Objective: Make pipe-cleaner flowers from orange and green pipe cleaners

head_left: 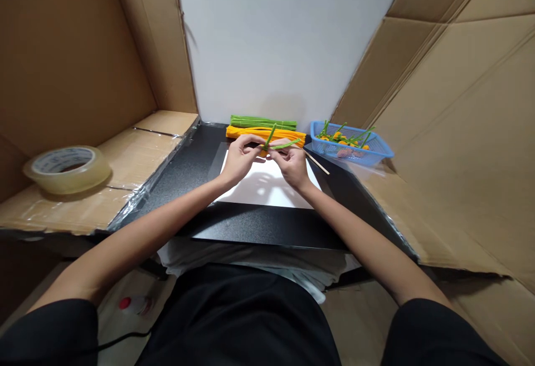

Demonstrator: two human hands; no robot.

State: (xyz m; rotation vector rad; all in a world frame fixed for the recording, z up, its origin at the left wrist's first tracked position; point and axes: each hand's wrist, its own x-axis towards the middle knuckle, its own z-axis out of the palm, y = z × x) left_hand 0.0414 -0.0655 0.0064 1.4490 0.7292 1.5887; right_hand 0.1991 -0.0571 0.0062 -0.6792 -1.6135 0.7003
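Note:
My left hand point(242, 159) and my right hand point(291, 165) meet above a white sheet point(261, 190) on the black table. Between their fingertips is a small pipe cleaner piece, with green pipe cleaner ends point(286, 145) sticking up and to the right and a bit of orange point(263, 153) at the base. Both hands pinch it; the fingers cover most of its shape. Just behind lie a bundle of orange pipe cleaners point(246, 132) and, farther back, a bundle of green pipe cleaners point(263, 121). A thin wooden stick point(318, 164) rests to the right of my right hand.
A blue plastic basket point(376, 153) at the back right holds several orange and green pipe cleaner pieces. On the cardboard ledge at left lies a roll of clear tape point(67, 170). Cardboard walls stand on both sides. A red-capped bottle point(134, 305) is below the table.

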